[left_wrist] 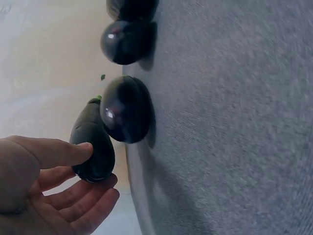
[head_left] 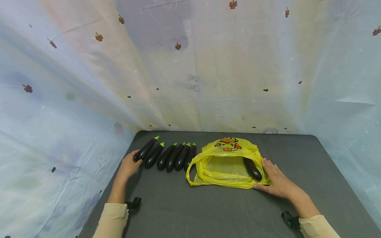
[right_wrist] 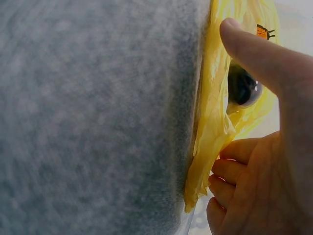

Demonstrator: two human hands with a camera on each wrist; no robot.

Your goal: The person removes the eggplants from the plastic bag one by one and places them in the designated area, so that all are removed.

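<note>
At the left end of a row of eggplants, my left hand [head_left: 128, 166] pinches the blunt end of a dark eggplant [head_left: 147, 148] between thumb and fingers. Its green stem end points away from me. The left wrist view shows the thumb on top of this eggplant [left_wrist: 92, 132], beside a neighbouring eggplant [left_wrist: 126, 108]. A yellow plastic bag [head_left: 246, 145] lies with its mouth facing me, and one eggplant [head_left: 253, 170] is inside. My right hand [head_left: 278, 181] rests against the bag's right side, fingers extended, thumb at the lower edge of the mouth.
Several more eggplants [head_left: 166, 157] lie side by side between my left hand and the bag, the rightmost partly behind a bag handle [head_left: 190, 172]. All of it sits on a dark grey table [head_left: 208, 211]. A patterned curtain [head_left: 226, 66] hangs behind and at the sides.
</note>
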